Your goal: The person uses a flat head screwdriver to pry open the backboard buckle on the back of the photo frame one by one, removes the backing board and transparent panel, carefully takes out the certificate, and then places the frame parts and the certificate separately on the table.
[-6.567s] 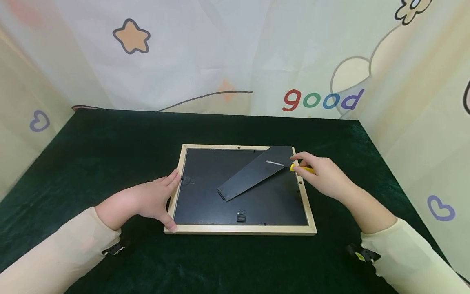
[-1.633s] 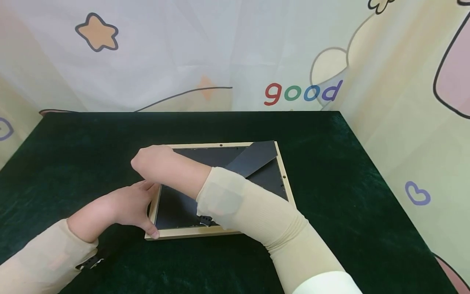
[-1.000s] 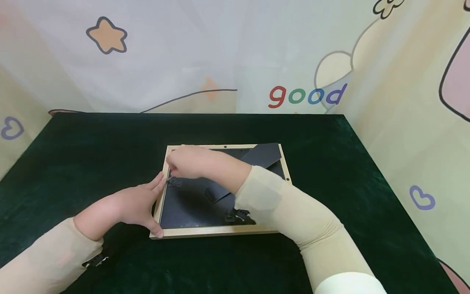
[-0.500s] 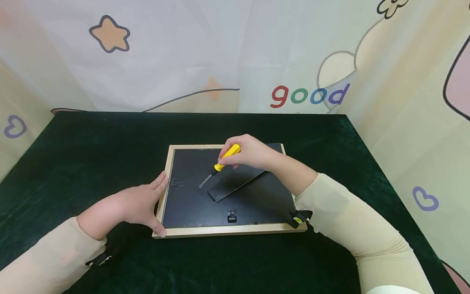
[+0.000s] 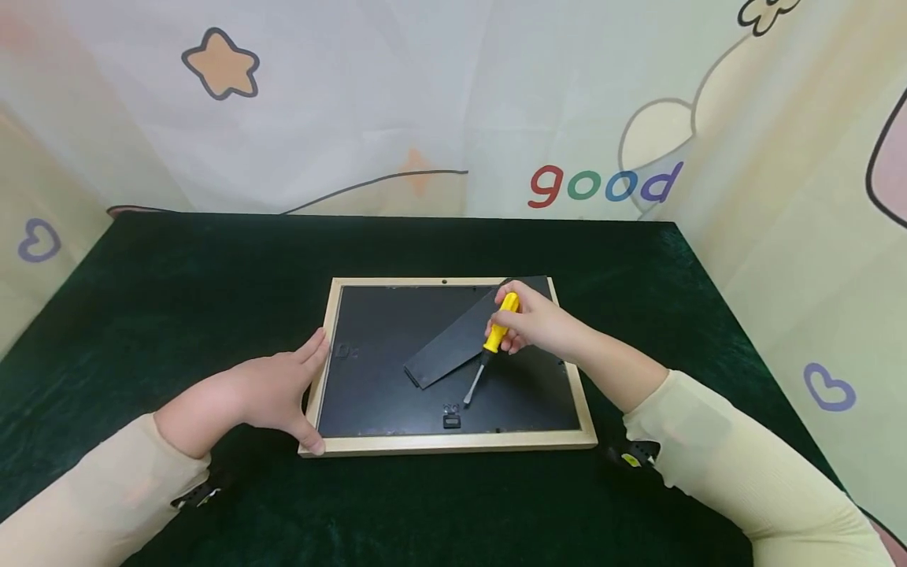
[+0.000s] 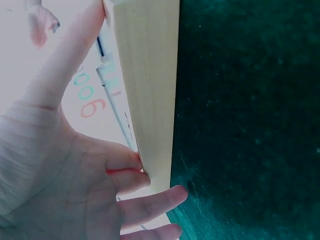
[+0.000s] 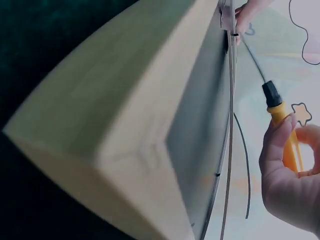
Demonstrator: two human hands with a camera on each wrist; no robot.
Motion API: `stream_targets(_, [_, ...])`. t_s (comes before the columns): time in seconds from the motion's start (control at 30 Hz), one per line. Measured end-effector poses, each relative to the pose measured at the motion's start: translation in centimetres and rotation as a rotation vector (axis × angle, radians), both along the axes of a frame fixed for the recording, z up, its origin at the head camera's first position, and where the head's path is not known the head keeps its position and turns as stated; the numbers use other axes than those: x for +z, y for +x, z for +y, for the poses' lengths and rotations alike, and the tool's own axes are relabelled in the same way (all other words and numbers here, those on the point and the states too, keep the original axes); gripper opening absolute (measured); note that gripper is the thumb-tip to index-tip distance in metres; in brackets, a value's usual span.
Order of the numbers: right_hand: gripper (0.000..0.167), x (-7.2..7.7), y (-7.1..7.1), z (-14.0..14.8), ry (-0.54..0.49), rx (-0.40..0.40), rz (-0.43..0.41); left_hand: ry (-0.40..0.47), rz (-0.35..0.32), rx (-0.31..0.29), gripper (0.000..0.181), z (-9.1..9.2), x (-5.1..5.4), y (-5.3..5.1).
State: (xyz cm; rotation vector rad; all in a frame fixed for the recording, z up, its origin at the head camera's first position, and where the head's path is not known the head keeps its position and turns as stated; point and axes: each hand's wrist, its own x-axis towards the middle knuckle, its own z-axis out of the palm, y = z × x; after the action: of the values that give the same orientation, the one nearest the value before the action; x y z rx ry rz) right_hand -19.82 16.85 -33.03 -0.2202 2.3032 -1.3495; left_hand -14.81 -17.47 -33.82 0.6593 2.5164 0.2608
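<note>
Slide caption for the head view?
Left hand rests on a wooden frame; right hand holds a yellow screwdriver over its black backing.

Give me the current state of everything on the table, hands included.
Frame: lying back up on the green cloth.
Backing board: seated inside the frame.
Support leg: slanting across the backing board; whether fully folded, unclear.
Screwdriver: held, tip down beside the near hanger; contact unclear.
Left hand: thumb and fingers spread, touching the frame's left side.
Right hand: gripping the screwdriver's yellow handle.
</note>
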Motion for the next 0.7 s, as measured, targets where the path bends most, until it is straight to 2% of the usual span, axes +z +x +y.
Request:
stream_targets(0.17, [0.036,-0.29,0.41,0.36,0.097,0.065,0.055,-0.031,0.029,-0.019,0.137,-0.1,-0.11,0.05])
stream_targets(0.33, [0.029,-0.55,0.57,0.33,0.141,0.144,0.097,-0.041,0.042,-0.019,0.139,-0.19,-0.25,0.12])
stream_targets(0.5, [0.023,-0.58,0.37,0.45,0.169,0.161,0.137,-0.053,0.055,-0.021,0.139,-0.1,-0.39,0.15])
stream_targets(0.7, [0.022,-1.04,0.06,0.51,0.174,0.181,0.129,-0.052,0.051,-0.02,0.139,0.0,-0.35,0.18])
